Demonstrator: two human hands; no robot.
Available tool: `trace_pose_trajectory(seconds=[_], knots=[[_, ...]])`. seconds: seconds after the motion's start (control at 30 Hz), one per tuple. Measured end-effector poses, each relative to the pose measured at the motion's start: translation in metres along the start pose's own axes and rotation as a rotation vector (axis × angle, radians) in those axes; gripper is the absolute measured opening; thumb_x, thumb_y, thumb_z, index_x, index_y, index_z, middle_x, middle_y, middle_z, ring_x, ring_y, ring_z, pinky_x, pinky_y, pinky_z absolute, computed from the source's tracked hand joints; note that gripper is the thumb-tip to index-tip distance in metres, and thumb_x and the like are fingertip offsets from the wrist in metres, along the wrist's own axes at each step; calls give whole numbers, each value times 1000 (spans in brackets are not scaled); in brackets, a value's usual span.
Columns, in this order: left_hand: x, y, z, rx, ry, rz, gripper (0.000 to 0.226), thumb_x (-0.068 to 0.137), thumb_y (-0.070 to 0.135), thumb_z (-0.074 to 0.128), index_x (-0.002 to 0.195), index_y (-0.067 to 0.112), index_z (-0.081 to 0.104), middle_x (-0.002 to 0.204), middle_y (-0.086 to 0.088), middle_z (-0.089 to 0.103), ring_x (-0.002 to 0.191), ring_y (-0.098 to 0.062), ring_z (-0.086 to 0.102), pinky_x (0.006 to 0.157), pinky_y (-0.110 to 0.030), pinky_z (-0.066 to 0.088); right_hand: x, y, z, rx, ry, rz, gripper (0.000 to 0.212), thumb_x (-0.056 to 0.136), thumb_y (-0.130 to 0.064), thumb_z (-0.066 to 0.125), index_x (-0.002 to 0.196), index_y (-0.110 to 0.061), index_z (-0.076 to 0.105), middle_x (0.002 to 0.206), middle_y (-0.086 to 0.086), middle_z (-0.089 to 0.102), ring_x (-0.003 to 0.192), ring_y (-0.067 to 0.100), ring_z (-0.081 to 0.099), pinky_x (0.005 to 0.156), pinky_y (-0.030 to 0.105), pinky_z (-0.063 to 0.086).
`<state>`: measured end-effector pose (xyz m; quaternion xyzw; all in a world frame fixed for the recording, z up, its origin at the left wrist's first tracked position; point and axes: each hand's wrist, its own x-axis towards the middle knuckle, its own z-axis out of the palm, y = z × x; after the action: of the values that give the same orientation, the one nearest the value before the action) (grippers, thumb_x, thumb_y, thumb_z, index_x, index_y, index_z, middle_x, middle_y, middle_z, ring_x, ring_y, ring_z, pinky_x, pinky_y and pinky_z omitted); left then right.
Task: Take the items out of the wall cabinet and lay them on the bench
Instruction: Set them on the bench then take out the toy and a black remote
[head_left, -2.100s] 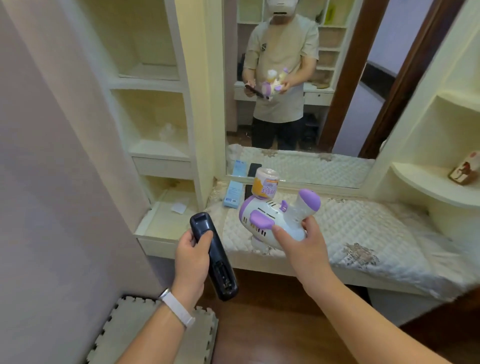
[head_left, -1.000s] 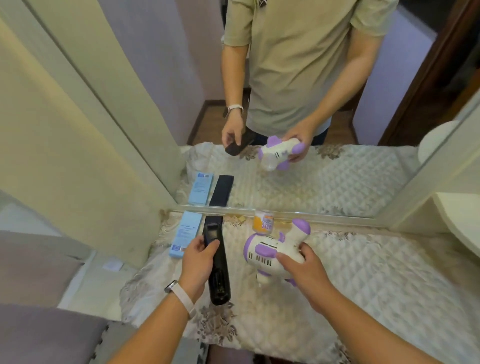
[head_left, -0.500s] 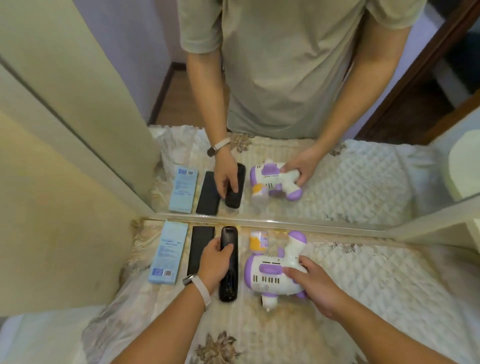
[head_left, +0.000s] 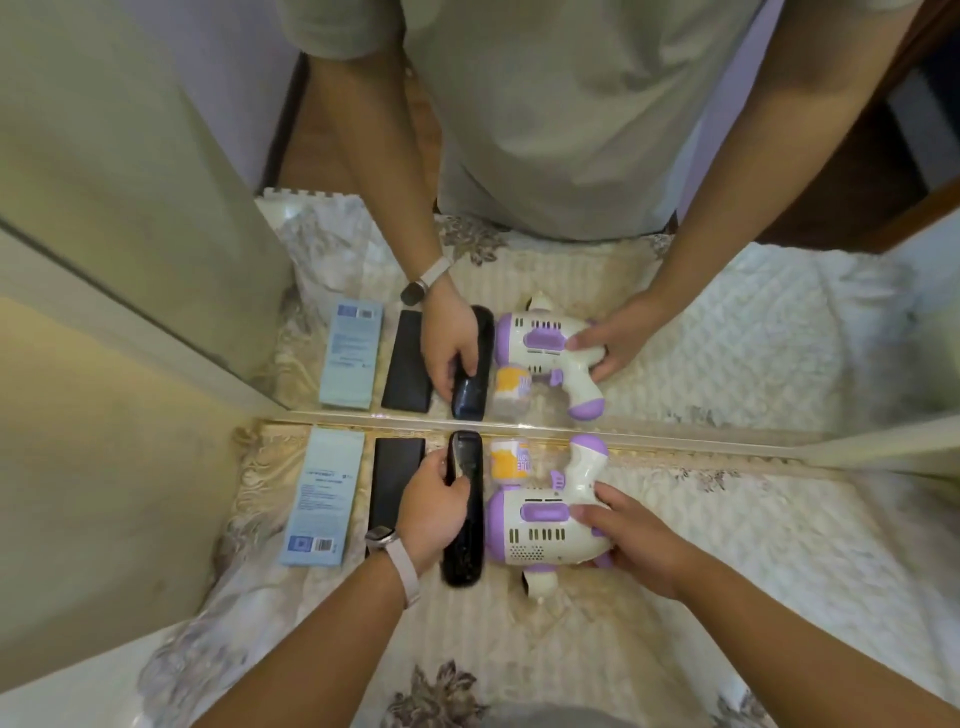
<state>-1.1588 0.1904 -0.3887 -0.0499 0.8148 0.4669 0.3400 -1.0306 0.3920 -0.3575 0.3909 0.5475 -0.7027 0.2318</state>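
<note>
My left hand (head_left: 432, 514) grips a dark remote-shaped handset (head_left: 464, 525) that lies lengthwise on the quilted bench cover (head_left: 753, 561). My right hand (head_left: 631, 538) rests on a white and purple toy bubble gun (head_left: 540, 525) with an orange bottle (head_left: 510, 460) on it; the toy lies on its side on the cover, right of the handset. A flat black case (head_left: 396, 480) and a pale blue box (head_left: 323, 493) lie in a row to the left of the handset.
A mirror (head_left: 571, 260) rises straight behind the row and repeats the items, both hands and a person's torso. A cream cabinet side panel (head_left: 104, 467) closes off the left. The quilted cover stretches to the right and toward me.
Both hands came down from in front of the shelves to the bench. The handset and the toy gun now lie on the cover beside the black case, still under my hands.
</note>
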Motion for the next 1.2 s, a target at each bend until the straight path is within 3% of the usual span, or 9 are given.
trace_pose_trajectory(seconds=[0.23, 0.37, 0.47, 0.63, 0.7, 0.87, 1.0, 1.13, 1.2], knots=[[-28, 7, 2, 93, 93, 32, 22, 91, 19, 59, 113, 16, 59, 102, 8, 62, 88, -10, 59, 78, -28, 46, -9, 8, -8, -222, -22, -62, 40, 73, -36, 69, 111, -24, 63, 100, 7, 71, 74, 14, 64, 61, 30, 48], [-56, 7, 3, 73, 154, -33, 46, 92, 17, 59, 136, 12, 48, 129, -4, 56, 117, -18, 54, 97, -34, 45, -11, 20, -17, -221, -16, -118, 37, 77, -36, 68, 112, -26, 62, 106, 5, 72, 85, 22, 69, 69, 37, 54], [-83, 6, 4, 85, 225, -4, 46, 91, 19, 60, 135, 15, 49, 132, -4, 56, 115, -15, 54, 96, -31, 44, -12, 28, -25, -224, -15, -166, 45, 77, -36, 68, 121, -28, 58, 112, -1, 70, 99, 21, 69, 86, 45, 57], [-133, 7, 16, 127, 289, 74, 45, 92, 24, 59, 135, 16, 50, 133, -2, 56, 112, -12, 54, 93, -27, 43, -28, 30, -32, -270, 75, -265, 34, 87, -13, 66, 119, -17, 57, 109, -1, 64, 79, 8, 66, 54, 11, 47], [-153, 8, 21, 133, 305, 90, 44, 93, 26, 59, 135, 17, 50, 133, -1, 56, 110, -10, 53, 91, -24, 41, -38, 29, -35, -323, 104, -336, 29, 86, -10, 67, 114, -16, 59, 103, 1, 65, 69, 4, 63, 49, 7, 42], [-206, 5, 32, 245, 391, 165, 43, 94, 31, 58, 135, 23, 50, 134, 7, 53, 121, -8, 49, 95, -20, 37, -65, 30, -34, -598, 99, -537, 30, 90, -21, 62, 119, -19, 60, 118, -2, 56, 103, 16, 58, 82, 29, 47], [-248, -8, 33, 423, 475, 255, 43, 95, 33, 55, 136, 22, 51, 138, 6, 49, 127, -10, 44, 105, -22, 33, -85, 32, -12, -722, -17, -727, 21, 91, -20, 62, 110, -27, 63, 118, -4, 54, 112, 15, 53, 91, 26, 39], [-291, -34, 29, 610, 545, 199, 46, 97, 40, 47, 141, 28, 44, 149, 4, 38, 137, -16, 32, 112, -33, 25, -103, 44, 20, -973, -109, -865, 30, 93, -30, 57, 121, -19, 63, 124, -2, 58, 120, 16, 48, 89, 26, 36], [-316, -48, 27, 688, 608, 184, 47, 97, 43, 46, 142, 28, 43, 150, 3, 38, 138, -19, 32, 112, -36, 24, -116, 52, 36, -1067, -182, -954, 35, 94, -34, 55, 125, -20, 60, 126, -3, 57, 121, 16, 49, 98, 31, 39]])
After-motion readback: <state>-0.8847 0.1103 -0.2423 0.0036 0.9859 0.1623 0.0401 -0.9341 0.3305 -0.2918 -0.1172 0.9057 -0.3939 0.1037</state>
